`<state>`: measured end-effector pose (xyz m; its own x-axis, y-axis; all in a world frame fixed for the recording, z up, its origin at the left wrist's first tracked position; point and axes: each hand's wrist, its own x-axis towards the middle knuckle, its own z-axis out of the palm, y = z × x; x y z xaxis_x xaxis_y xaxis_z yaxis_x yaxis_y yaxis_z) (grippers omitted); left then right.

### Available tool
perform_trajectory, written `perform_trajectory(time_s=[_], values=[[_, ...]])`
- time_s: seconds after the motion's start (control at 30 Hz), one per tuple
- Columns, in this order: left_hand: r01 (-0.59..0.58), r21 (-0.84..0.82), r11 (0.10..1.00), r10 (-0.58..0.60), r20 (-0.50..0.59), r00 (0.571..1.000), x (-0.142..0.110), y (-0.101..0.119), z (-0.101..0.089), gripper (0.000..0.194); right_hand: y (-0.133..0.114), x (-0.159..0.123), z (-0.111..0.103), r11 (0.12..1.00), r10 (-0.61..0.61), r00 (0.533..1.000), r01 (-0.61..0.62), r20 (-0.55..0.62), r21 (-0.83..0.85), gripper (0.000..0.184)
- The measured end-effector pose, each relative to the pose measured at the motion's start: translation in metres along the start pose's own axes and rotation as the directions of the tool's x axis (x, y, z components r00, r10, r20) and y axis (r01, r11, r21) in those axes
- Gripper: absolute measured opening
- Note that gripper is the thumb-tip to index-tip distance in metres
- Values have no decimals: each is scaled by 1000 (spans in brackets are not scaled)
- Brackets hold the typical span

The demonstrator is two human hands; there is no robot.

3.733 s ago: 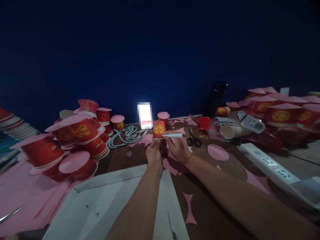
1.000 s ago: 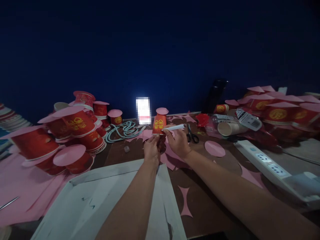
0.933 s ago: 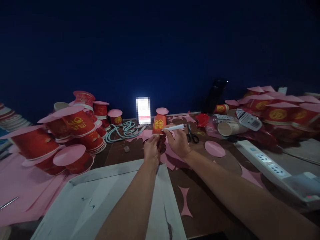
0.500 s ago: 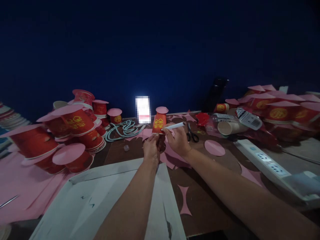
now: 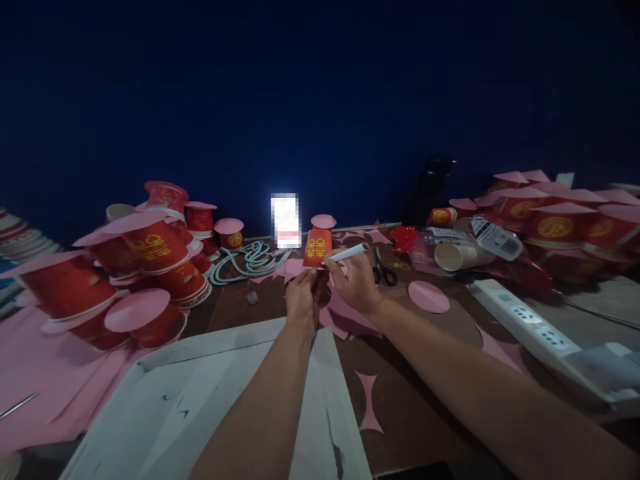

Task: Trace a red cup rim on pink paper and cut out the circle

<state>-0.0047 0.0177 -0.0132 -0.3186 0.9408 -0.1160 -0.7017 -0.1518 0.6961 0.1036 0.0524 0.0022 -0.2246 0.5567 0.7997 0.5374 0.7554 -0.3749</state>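
My left hand (image 5: pixel 302 299) is closed on the rim of an upside-down red paper cup (image 5: pixel 317 247) with gold print, held over pink paper scraps (image 5: pixel 350 313) on the brown table (image 5: pixel 415 373). My right hand (image 5: pixel 356 284) grips a white pen-like tool (image 5: pixel 347 253), with its tip touching the cup's lower edge. Both forearms reach in from the bottom of the view.
Piles of red cups capped with pink paper discs lie at the left (image 5: pixel 145 260) and right (image 5: pixel 565 223). Black scissors (image 5: pixel 383 270), a loose pink disc (image 5: pixel 429 297), a white power strip (image 5: pixel 530 327), a coiled cable (image 5: pixel 247 259), a lit phone (image 5: pixel 286 220) and a white board (image 5: pixel 210 407) surround my hands.
The white tool's far end has tilted slightly upward against the cup. My hands and the cup have stayed almost in the same place; the camera shifted a little.
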Motion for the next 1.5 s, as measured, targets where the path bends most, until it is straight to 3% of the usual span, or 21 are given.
perform_trajectory(time_s=[0.53, 0.7, 0.93, 1.2, 1.5], values=[[0, 7, 1000, 0, -31, 1000, -1, 0, 1, 10, -7, 2, -4, 995, 36, 996, -28, 79, -98, 17], [-10, -5, 1000, 10, -38, 999, -1, -1, 1, 12, -6, -1, -2, 994, 12, 999, -7, 51, -105, 17], [-44, -50, 998, 42, -31, 999, 0, -1, 2, 14, -7, -9, 2, 999, -52, 998, 52, -21, -12, 11], [-32, -55, 998, 32, -10, 999, -2, 2, 3, 16, -6, -9, 4, 993, 11, 999, -6, -39, 121, 10], [-40, -67, 997, 38, -23, 999, -2, 2, 2, 14, -7, -8, 4, 989, 62, 998, -57, -30, 136, 11]])
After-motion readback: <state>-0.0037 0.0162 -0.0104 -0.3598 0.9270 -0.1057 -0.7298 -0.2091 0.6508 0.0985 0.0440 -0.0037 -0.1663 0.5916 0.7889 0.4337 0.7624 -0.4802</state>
